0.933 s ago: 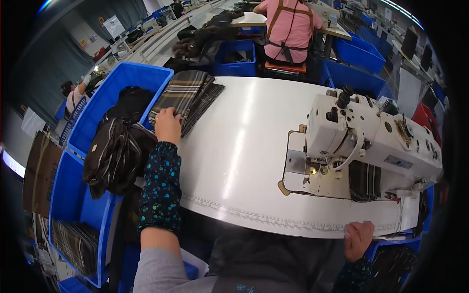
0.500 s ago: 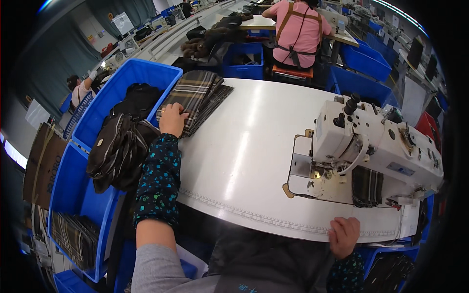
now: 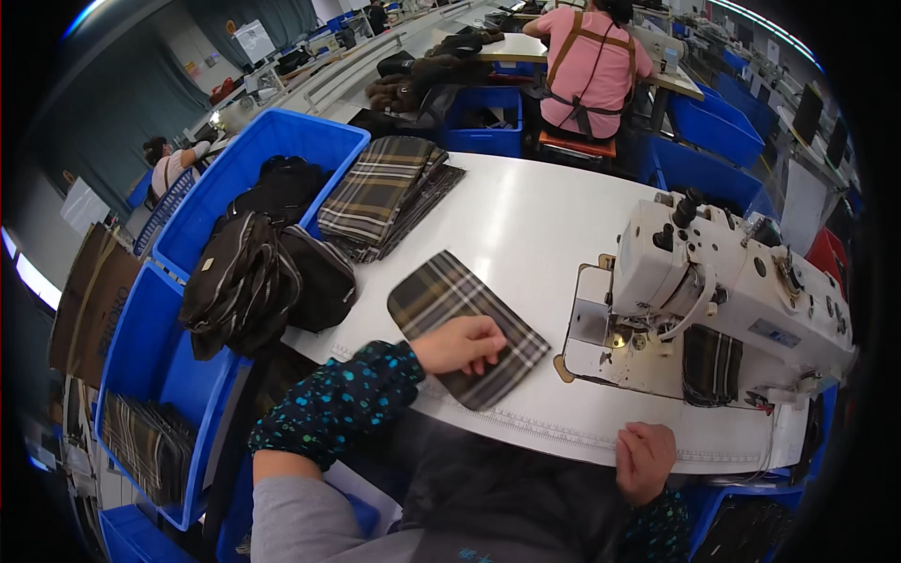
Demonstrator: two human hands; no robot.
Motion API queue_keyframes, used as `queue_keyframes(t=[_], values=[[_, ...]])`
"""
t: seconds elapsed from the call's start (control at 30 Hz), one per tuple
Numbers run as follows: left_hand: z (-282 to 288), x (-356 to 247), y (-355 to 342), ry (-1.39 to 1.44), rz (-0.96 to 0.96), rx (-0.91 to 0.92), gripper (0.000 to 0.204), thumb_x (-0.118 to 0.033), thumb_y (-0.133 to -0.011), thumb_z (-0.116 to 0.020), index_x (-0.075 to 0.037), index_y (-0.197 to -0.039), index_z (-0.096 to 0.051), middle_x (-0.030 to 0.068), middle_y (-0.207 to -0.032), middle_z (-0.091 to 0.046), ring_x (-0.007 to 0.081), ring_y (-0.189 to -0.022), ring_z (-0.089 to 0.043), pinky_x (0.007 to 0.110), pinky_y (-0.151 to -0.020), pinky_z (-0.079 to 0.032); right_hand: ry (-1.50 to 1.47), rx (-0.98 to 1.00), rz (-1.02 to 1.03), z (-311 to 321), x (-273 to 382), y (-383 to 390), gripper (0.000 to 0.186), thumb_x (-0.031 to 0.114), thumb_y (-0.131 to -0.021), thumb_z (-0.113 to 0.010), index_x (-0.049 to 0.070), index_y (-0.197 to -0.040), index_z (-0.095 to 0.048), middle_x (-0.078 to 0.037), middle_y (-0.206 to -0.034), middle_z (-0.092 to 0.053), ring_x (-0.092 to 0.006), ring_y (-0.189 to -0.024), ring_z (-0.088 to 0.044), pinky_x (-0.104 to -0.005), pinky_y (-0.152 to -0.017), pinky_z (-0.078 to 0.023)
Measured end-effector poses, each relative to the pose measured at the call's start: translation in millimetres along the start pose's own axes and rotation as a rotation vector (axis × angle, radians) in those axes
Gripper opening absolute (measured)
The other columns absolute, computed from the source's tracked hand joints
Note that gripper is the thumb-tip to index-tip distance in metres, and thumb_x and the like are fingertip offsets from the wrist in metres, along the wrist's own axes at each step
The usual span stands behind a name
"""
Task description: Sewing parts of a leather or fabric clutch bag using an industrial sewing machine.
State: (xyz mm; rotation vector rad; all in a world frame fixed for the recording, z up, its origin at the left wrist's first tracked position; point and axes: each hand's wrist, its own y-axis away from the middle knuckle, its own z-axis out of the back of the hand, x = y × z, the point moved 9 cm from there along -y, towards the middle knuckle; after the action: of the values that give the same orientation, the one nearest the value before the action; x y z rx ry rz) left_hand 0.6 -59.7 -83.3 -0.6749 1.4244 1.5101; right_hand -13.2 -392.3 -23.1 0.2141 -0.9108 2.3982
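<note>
My left hand (image 3: 466, 345) is shut on a single brown plaid fabric piece (image 3: 450, 291), which lies askew on the white table (image 3: 507, 225), left of the sewing machine (image 3: 723, 281). My right hand (image 3: 643, 460) rests curled on the table's front edge, below the machine. A stack of plaid pieces (image 3: 371, 197) sits at the table's back left. More folded plaid fabric (image 3: 710, 366) lies beside the needle area, partly hidden by the machine head.
Left stand a blue bin with dark fabric (image 3: 249, 281), a lower bin with plaid pieces (image 3: 145, 441) and cardboard (image 3: 84, 310). Blue bins (image 3: 483, 122) stand beyond the table. A co-worker in pink (image 3: 587, 75) sits ahead; another person (image 3: 167, 174) is far left.
My left hand has moved from the back stack toward me and rightward, bringing one plaid piece onto the middle front. My right hand has shifted a little left along the edge.
</note>
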Motion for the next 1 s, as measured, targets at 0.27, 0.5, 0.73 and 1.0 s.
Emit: queue_keyframes(t=[0.27, 0.5, 0.73, 1.0], values=[[-16.5, -40.9, 42.7, 0.014, -0.393, -0.241, 0.022, -0.021, -0.103, -0.064, -0.002, -0.114, -0.061, 0.0011, -0.099, -0.063, 0.0096, -0.091, -0.06, 0.025, -0.079, -0.05, -0.064, 0.256, 0.077, -94.1, 88.9, -66.1, 0.05, 0.032, -0.083, -0.077, 0.002, -0.122, -0.069, -0.018, -0.13, -0.065, -0.0374, -0.121, -0.059, -0.0533, -0.105, -0.042], [179.6, -101.3, 226.1, -1.159, -0.151, -1.473, 0.021, -0.026, -0.093, -0.07, -0.009, -0.105, -0.07, 0.01, -0.105, -0.069, 0.0342, -0.101, -0.065, 0.046, -0.082, -0.053, 0.056, 0.299, 0.002, -86.0, 38.7, -66.2, 0.046, 0.028, -0.085, -0.078, -0.001, -0.119, -0.068, -0.017, -0.132, -0.066, -0.0378, -0.127, -0.057, -0.0561, -0.109, -0.04], [301.6, -19.7, 296.4, -0.914, 0.601, -1.298, 0.049, -0.047, -0.091, -0.073, 0.001, -0.082, -0.069, 0.0164, -0.082, -0.071, 0.0336, -0.077, -0.068, 0.044, -0.069, -0.053, 0.111, 0.326, -0.033, -98.9, 32.1, -71.6, 0.045, 0.018, -0.092, -0.069, 0.001, -0.132, -0.06, -0.015, -0.148, -0.055, -0.0343, -0.139, -0.048, -0.0549, -0.115, -0.034], [252.4, -89.6, 323.3, -0.924, -0.176, -1.712, 0.046, -0.034, -0.096, -0.072, 0.003, -0.076, -0.053, 0.0139, -0.063, -0.051, 0.0232, -0.057, -0.047, 0.038, -0.056, -0.039, 0.186, 0.338, -0.091, -102.8, 22.2, -71.2, 0.05, 0.018, -0.095, -0.066, 0.005, -0.142, -0.055, -0.011, -0.154, -0.048, -0.0302, -0.144, -0.042, -0.0541, -0.119, -0.029]])
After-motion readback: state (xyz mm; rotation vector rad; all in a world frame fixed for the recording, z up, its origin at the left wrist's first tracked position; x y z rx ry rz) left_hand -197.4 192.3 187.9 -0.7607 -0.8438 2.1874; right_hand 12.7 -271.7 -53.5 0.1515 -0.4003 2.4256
